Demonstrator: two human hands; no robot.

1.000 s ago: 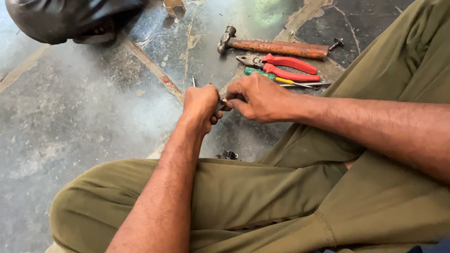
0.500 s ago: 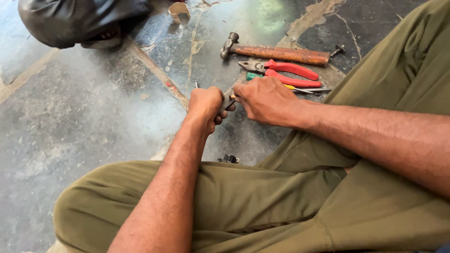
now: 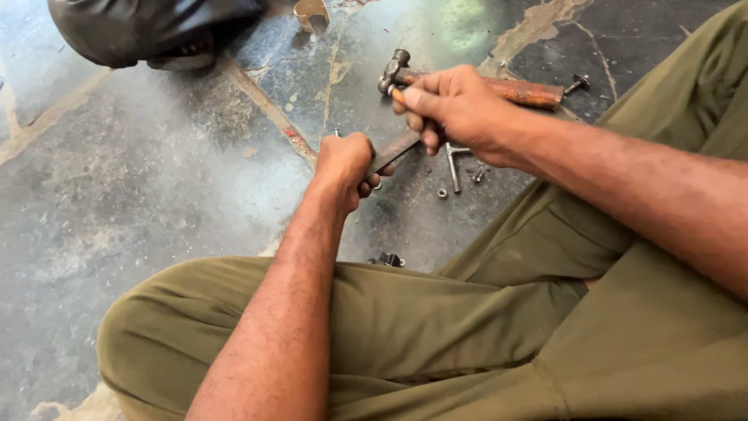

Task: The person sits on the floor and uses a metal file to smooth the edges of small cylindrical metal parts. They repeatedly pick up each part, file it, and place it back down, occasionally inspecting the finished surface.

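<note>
Two hands at work | left hand [image 3: 343, 160] fist closed tight on a flat metal bar [image 3: 393, 150] low over the floor [image 3: 156, 195] | right hand [image 3: 456, 105] fingers pinching a small orange-tipped tool at the bar's far end | step: working that end | next: hold bar steady | hammer [image 3: 499, 86] lies behind, loose bolts [image 3: 452, 168] beside.
</note>
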